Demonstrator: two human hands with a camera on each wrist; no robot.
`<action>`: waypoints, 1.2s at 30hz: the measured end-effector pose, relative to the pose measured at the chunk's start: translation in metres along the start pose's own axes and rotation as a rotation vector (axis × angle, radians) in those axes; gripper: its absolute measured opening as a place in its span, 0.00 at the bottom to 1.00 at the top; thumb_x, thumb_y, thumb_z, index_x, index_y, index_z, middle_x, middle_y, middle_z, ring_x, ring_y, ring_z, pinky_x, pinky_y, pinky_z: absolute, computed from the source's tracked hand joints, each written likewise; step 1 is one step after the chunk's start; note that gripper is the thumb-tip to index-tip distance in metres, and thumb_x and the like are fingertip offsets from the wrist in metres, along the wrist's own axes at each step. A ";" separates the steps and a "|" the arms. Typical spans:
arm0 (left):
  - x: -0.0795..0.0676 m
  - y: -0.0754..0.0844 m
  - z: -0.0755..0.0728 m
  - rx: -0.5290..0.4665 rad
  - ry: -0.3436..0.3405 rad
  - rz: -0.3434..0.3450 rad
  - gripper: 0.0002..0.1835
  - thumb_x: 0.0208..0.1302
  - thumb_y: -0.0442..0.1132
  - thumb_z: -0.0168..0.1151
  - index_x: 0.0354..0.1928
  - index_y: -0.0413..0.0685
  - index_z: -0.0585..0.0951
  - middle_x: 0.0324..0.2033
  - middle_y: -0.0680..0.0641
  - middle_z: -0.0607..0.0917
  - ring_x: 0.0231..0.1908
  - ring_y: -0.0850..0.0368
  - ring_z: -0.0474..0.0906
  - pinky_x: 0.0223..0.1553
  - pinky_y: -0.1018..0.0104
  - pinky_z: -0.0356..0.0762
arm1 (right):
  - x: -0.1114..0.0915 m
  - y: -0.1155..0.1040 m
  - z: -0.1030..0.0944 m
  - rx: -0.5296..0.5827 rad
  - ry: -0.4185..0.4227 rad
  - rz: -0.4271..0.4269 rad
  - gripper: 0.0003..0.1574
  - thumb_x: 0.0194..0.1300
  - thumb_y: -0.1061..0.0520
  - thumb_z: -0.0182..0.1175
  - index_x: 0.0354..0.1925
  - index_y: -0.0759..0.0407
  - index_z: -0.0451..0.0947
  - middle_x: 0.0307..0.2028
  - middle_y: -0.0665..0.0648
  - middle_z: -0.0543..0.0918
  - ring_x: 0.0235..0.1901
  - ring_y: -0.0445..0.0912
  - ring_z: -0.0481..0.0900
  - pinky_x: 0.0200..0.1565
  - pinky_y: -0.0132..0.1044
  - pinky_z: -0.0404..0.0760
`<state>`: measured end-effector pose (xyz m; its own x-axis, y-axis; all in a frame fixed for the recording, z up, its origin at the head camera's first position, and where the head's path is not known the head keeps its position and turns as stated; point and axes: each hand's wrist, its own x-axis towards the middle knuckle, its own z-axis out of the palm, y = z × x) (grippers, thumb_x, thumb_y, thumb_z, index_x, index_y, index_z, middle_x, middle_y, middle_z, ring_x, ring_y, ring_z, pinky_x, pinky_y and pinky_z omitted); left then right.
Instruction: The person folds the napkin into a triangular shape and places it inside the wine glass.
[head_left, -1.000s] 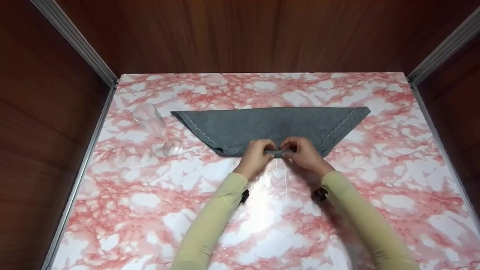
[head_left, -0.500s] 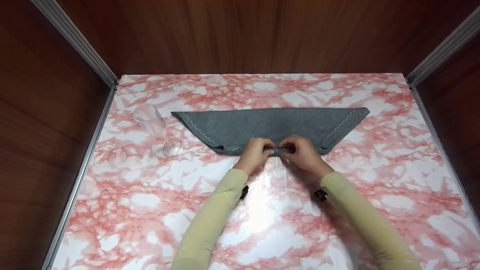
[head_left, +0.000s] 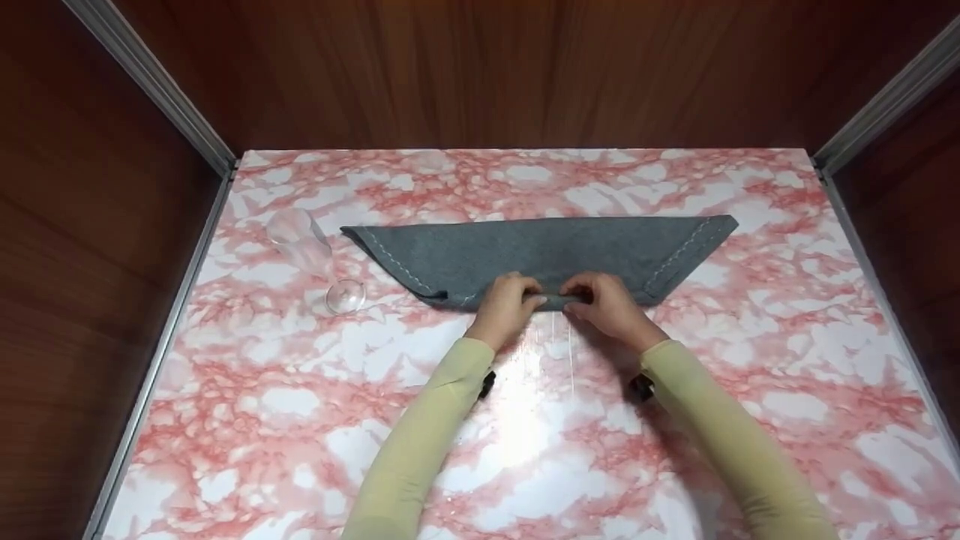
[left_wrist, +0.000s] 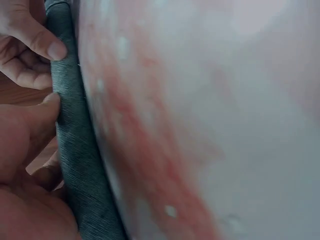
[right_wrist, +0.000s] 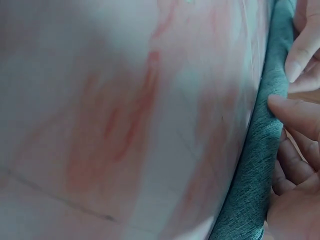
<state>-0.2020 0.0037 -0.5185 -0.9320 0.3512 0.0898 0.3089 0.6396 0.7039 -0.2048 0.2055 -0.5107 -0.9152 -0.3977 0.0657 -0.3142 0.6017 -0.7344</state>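
Both hands (head_left: pixel 504 306) (head_left: pixel 611 307), thumbs (right_wrist: pixel 295 110) on gray cloth (head_left: pixel 540 251)

long pale yellow-green sleeves (head_left: pixel 424 427), creased; small black pieces (head_left: pixel 642 388) beneath wrists

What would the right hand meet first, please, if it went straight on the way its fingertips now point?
The right hand would probably meet the left hand, just across a gap along the rolled edge of the grey cloth both pinch; their exact depth is unclear.
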 end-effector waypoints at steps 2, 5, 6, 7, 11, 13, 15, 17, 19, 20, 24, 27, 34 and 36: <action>-0.002 0.000 0.000 0.021 0.008 -0.021 0.10 0.64 0.41 0.63 0.42 0.44 0.86 0.36 0.47 0.82 0.41 0.53 0.77 0.45 0.66 0.74 | 0.001 0.001 0.000 0.004 -0.001 0.001 0.10 0.57 0.67 0.67 0.40 0.61 0.84 0.36 0.57 0.84 0.37 0.49 0.80 0.39 0.45 0.79; -0.002 0.000 0.000 0.029 0.020 -0.018 0.09 0.63 0.41 0.65 0.41 0.45 0.85 0.37 0.48 0.82 0.43 0.53 0.77 0.47 0.65 0.73 | 0.002 0.001 -0.001 0.007 -0.009 0.009 0.10 0.57 0.67 0.67 0.40 0.61 0.84 0.36 0.57 0.85 0.37 0.49 0.81 0.39 0.44 0.79; -0.002 0.001 0.000 0.028 0.024 -0.005 0.08 0.63 0.39 0.65 0.41 0.45 0.85 0.37 0.48 0.82 0.44 0.53 0.77 0.48 0.65 0.73 | 0.002 0.001 -0.001 0.008 -0.010 0.012 0.09 0.57 0.67 0.67 0.39 0.61 0.84 0.36 0.57 0.85 0.37 0.49 0.81 0.39 0.43 0.79; -0.002 0.001 0.001 0.021 0.027 0.011 0.08 0.62 0.38 0.66 0.42 0.45 0.85 0.38 0.48 0.82 0.44 0.52 0.77 0.49 0.65 0.73 | 0.003 0.001 -0.001 0.007 -0.011 0.015 0.09 0.57 0.67 0.67 0.39 0.61 0.84 0.36 0.57 0.85 0.37 0.49 0.81 0.39 0.43 0.79; 0.000 0.001 0.002 -0.035 0.035 0.065 0.11 0.56 0.31 0.69 0.43 0.44 0.85 0.39 0.49 0.83 0.44 0.55 0.77 0.50 0.68 0.71 | 0.005 0.001 -0.001 0.012 -0.018 0.031 0.09 0.58 0.67 0.66 0.39 0.61 0.84 0.36 0.57 0.85 0.38 0.49 0.81 0.41 0.42 0.78; 0.002 0.000 0.003 -0.073 0.036 0.065 0.14 0.54 0.29 0.70 0.44 0.44 0.84 0.40 0.50 0.83 0.45 0.56 0.77 0.50 0.70 0.71 | 0.005 0.001 -0.002 0.015 -0.028 0.044 0.09 0.58 0.66 0.66 0.40 0.61 0.84 0.37 0.57 0.85 0.38 0.49 0.81 0.41 0.42 0.78; 0.003 -0.001 0.004 -0.118 0.035 0.054 0.15 0.53 0.27 0.70 0.45 0.44 0.84 0.42 0.50 0.84 0.46 0.57 0.78 0.50 0.72 0.71 | 0.006 0.001 -0.002 0.023 -0.038 0.057 0.09 0.59 0.66 0.66 0.40 0.61 0.84 0.37 0.57 0.85 0.39 0.49 0.81 0.42 0.42 0.78; 0.003 -0.001 0.004 -0.167 0.022 0.038 0.16 0.54 0.26 0.69 0.46 0.44 0.83 0.43 0.50 0.84 0.47 0.59 0.78 0.50 0.73 0.71 | 0.007 0.000 -0.002 0.033 -0.050 0.057 0.08 0.60 0.66 0.65 0.40 0.62 0.84 0.38 0.57 0.85 0.40 0.49 0.81 0.43 0.42 0.78; 0.003 -0.001 0.004 -0.209 0.007 0.025 0.16 0.55 0.25 0.68 0.46 0.44 0.83 0.43 0.50 0.84 0.47 0.60 0.78 0.48 0.73 0.73 | 0.008 0.000 -0.003 0.042 -0.058 0.053 0.08 0.60 0.66 0.65 0.40 0.62 0.84 0.38 0.58 0.85 0.41 0.50 0.81 0.44 0.43 0.78; 0.003 -0.001 0.003 -0.221 -0.001 0.020 0.16 0.56 0.25 0.67 0.46 0.45 0.83 0.43 0.50 0.84 0.47 0.60 0.78 0.48 0.73 0.73 | 0.008 0.000 -0.003 0.045 -0.061 0.050 0.07 0.60 0.66 0.65 0.40 0.63 0.84 0.38 0.58 0.85 0.42 0.50 0.81 0.45 0.43 0.77; 0.004 -0.002 0.003 -0.218 -0.019 0.016 0.14 0.58 0.27 0.66 0.45 0.46 0.83 0.42 0.51 0.84 0.46 0.62 0.79 0.47 0.74 0.73 | 0.007 0.000 -0.002 0.016 -0.042 0.026 0.09 0.59 0.67 0.65 0.40 0.64 0.83 0.39 0.59 0.84 0.42 0.51 0.80 0.45 0.45 0.77; 0.006 -0.002 0.002 -0.192 -0.023 0.027 0.12 0.59 0.29 0.66 0.45 0.46 0.83 0.42 0.51 0.84 0.45 0.62 0.79 0.46 0.74 0.73 | 0.005 -0.002 -0.001 -0.026 -0.003 -0.003 0.10 0.58 0.68 0.66 0.41 0.63 0.84 0.38 0.58 0.83 0.40 0.51 0.79 0.42 0.44 0.78; 0.009 -0.004 0.002 -0.152 -0.034 0.027 0.10 0.62 0.31 0.63 0.46 0.47 0.82 0.41 0.51 0.84 0.43 0.61 0.79 0.44 0.73 0.74 | 0.004 -0.005 0.001 -0.044 0.060 -0.082 0.14 0.53 0.70 0.68 0.40 0.62 0.84 0.37 0.57 0.82 0.40 0.51 0.78 0.43 0.44 0.76; 0.010 -0.004 0.002 -0.144 -0.032 0.029 0.10 0.63 0.31 0.63 0.46 0.47 0.82 0.41 0.50 0.84 0.43 0.61 0.79 0.45 0.72 0.74 | 0.004 -0.005 0.002 -0.052 0.071 -0.086 0.14 0.52 0.70 0.68 0.40 0.62 0.84 0.37 0.58 0.82 0.40 0.51 0.78 0.43 0.45 0.76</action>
<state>-0.2122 0.0055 -0.5216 -0.9158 0.3914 0.0906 0.3030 0.5248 0.7955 -0.2061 0.1999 -0.5084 -0.8993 -0.4006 0.1755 -0.4030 0.6031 -0.6884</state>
